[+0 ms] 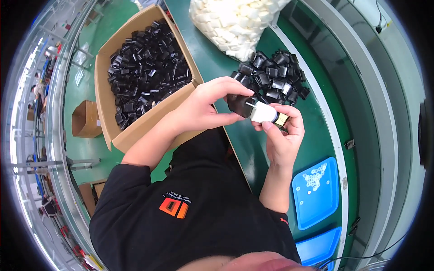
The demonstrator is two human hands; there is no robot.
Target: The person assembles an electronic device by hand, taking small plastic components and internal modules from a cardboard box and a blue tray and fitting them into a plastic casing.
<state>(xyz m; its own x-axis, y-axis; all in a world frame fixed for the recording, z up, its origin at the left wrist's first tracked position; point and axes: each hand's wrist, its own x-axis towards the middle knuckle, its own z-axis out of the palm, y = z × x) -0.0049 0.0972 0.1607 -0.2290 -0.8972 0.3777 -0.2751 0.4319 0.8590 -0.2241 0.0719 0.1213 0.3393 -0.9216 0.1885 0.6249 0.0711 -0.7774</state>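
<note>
Head view.

Table (312,135): green; left edge running slantwise past the person, right edge bordered by a pale strip. Bare stretch between the pile and the nearer tray; narrow bare band along the left edge beneath the hands.

Carton (185,49): close beside the left edge, filled with black pieces (149,67).

Bag (237,25): clear, full of cream pieces, at the far end.

Pile (275,77): black caps, just beyond the hands, toward the right edge.

Blue tray (318,208): near the right edge, small pale rings (315,178) inside. Second tray (318,248): next to it, closer to the person.

Left hand (203,106): forearm slanting across the carton's near corner; thumb below, fingers arched above, parted by a black cap's (238,105) width and holding it.

Right hand (287,131): forearm rising steeply over the table; thumb and curled fingers closed round a white piece (262,113) with dark collar and yellow patch. Its thin tip points at the cap, above the table; whether they touch, I cannot tell.
</note>
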